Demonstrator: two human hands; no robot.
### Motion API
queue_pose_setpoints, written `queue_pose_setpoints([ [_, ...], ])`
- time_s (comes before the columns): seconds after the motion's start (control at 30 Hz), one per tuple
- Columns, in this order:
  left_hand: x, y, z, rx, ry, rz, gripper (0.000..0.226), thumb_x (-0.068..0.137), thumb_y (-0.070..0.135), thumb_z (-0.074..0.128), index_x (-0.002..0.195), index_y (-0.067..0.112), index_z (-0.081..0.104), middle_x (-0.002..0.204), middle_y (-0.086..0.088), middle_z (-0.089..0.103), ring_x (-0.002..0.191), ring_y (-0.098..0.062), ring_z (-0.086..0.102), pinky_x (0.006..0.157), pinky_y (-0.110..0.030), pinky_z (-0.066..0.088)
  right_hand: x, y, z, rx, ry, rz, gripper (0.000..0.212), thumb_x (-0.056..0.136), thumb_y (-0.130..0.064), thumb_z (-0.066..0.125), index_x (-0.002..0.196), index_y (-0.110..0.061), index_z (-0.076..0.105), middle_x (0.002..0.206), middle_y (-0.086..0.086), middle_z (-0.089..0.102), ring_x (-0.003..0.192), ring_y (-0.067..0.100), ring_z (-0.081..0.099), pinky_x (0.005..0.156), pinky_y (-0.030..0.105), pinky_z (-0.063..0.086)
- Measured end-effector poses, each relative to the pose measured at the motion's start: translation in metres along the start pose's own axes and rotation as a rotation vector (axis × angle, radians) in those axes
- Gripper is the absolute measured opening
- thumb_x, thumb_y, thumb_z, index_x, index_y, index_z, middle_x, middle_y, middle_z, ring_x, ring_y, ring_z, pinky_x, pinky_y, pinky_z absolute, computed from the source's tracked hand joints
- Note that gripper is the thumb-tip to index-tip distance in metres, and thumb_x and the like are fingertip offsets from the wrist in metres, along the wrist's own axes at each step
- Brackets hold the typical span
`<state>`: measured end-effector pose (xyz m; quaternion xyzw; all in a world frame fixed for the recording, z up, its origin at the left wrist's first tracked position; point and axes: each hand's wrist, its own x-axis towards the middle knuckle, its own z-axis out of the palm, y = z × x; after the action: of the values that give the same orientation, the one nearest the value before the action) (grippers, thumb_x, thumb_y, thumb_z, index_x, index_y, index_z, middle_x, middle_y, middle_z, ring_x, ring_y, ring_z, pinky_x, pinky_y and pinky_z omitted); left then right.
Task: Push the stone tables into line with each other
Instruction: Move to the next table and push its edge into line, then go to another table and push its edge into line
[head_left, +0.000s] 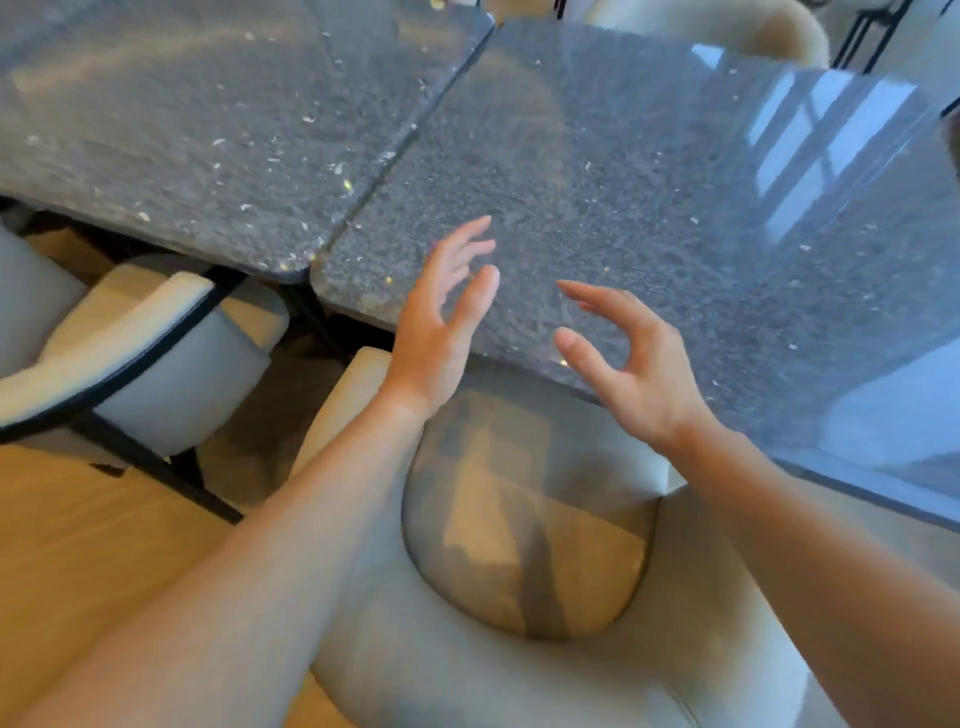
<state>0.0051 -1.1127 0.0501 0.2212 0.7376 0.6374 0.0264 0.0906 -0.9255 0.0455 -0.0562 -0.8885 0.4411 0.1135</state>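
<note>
Two dark speckled stone tables stand side by side, the left table (208, 130) and the right table (649, 182), with a thin seam running diagonally between them. The right table's near corner sticks out slightly past the left table's near corner. My left hand (441, 322) hovers over the near edge of the right table, fingers spread, holding nothing. My right hand (623, 358) hangs beside it, fingers curled apart, also empty. Neither hand clearly touches the stone.
A beige cushioned chair (519, 545) sits right below my arms, tucked toward the right table. Another beige chair with a black frame (145, 343) stands under the left table. Wooden floor (78, 545) lies at the lower left. A fluffy chair (727, 26) is beyond the far edge.
</note>
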Motion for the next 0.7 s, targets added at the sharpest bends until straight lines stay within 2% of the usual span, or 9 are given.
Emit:
queue_pose_setpoints([
  [0.07, -0.021, 0.059, -0.037, -0.056, 0.118, 0.059, 0.068, 0.097, 0.052, 0.05, 0.15, 0.01, 0.046, 0.151, -0.013, 0.058, 0.139, -0.006, 0.055, 0.122, -0.027, 0.039, -0.008, -0.064, -0.014, 0.151, -0.001, -0.143, 0.065, 0.09, -0.064, 0.06, 0.141, -0.024, 0.062, 0.14, -0.009, 0.067, 0.134, 0.004, 0.061, 0.12, 0.028, 0.044],
  [0.1, -0.032, 0.085, -0.051, -0.068, 0.155, 0.09, 0.072, 0.098, 0.059, 0.054, 0.15, 0.01, 0.045, 0.151, -0.011, 0.057, 0.143, -0.009, 0.054, 0.123, -0.028, 0.038, -0.012, -0.089, -0.02, 0.211, -0.005, -0.215, 0.067, 0.092, -0.066, 0.06, 0.142, -0.023, 0.06, 0.143, -0.006, 0.066, 0.138, 0.007, 0.06, 0.121, 0.035, 0.044],
  [0.17, -0.057, 0.144, -0.081, -0.051, 0.214, 0.19, 0.082, 0.092, 0.078, 0.054, 0.148, 0.02, 0.042, 0.153, -0.008, 0.053, 0.15, -0.02, 0.05, 0.125, -0.034, 0.037, -0.019, -0.146, -0.032, 0.303, -0.028, -0.388, 0.074, 0.094, -0.073, 0.054, 0.145, -0.019, 0.055, 0.147, 0.001, 0.063, 0.141, 0.015, 0.058, 0.122, 0.045, 0.044],
  [0.27, -0.117, 0.224, -0.117, 0.041, 0.294, 0.298, 0.08, 0.091, 0.082, 0.05, 0.148, 0.028, 0.038, 0.157, -0.006, 0.049, 0.155, -0.028, 0.046, 0.128, -0.045, 0.036, -0.043, -0.224, -0.038, 0.444, -0.145, -0.61, 0.073, 0.097, -0.069, 0.055, 0.147, -0.016, 0.049, 0.15, 0.009, 0.059, 0.143, 0.028, 0.056, 0.121, 0.055, 0.043],
  [0.4, -0.21, 0.292, -0.154, 0.165, 0.459, 0.346, 0.077, 0.092, 0.082, 0.05, 0.149, 0.032, 0.038, 0.161, -0.006, 0.045, 0.156, -0.032, 0.043, 0.127, -0.05, 0.035, -0.079, -0.296, -0.036, 0.51, -0.294, -0.813, 0.069, 0.099, -0.062, 0.058, 0.149, -0.016, 0.048, 0.15, 0.008, 0.057, 0.144, 0.031, 0.055, 0.119, 0.056, 0.043],
  [0.57, -0.303, 0.344, -0.195, 0.29, 0.695, 0.411, 0.077, 0.091, 0.082, 0.052, 0.148, 0.031, 0.041, 0.161, -0.004, 0.043, 0.155, -0.034, 0.045, 0.123, -0.046, 0.039, -0.11, -0.368, -0.017, 0.648, -0.473, -0.986, 0.075, 0.098, -0.064, 0.057, 0.15, -0.011, 0.046, 0.153, 0.008, 0.055, 0.146, 0.032, 0.052, 0.12, 0.051, 0.042],
  [0.7, -0.356, 0.367, -0.232, 0.368, 0.831, 0.418, 0.073, 0.09, 0.081, 0.054, 0.147, 0.036, 0.044, 0.163, -0.006, 0.041, 0.155, -0.035, 0.045, 0.123, -0.046, 0.039, -0.133, -0.435, 0.028, 0.73, -0.583, -1.132, 0.08, 0.097, -0.067, 0.057, 0.15, -0.008, 0.044, 0.153, 0.012, 0.053, 0.147, 0.035, 0.051, 0.119, 0.06, 0.041],
])
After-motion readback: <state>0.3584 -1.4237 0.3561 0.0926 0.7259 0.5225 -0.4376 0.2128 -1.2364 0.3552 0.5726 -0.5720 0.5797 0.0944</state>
